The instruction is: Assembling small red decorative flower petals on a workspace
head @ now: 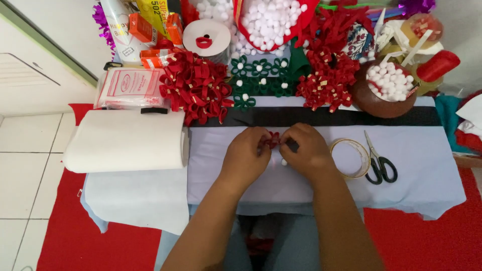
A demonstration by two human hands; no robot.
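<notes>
Grip: left hand (pixel 244 153) and right hand (pixel 306 150) both pinching one red felt flower (pixel 272 139), mid-assembly; white pompom (pixel 284 162) lies close below.

- Table (pixel 427 170), covered in pale blue cloth, under both hands.
- White roll (pixel 125 140) left of the hands.
- Tape ring (pixel 362 156), then scissors (pixel 380 163), just right.
- Red flowers (pixel 196 85) beyond.

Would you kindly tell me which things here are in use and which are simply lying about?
In use:
left hand
right hand
small red felt flower
white pompom

Lying about:
scissors
tape roll
white felt roll
green flowers
brown bowl
</notes>
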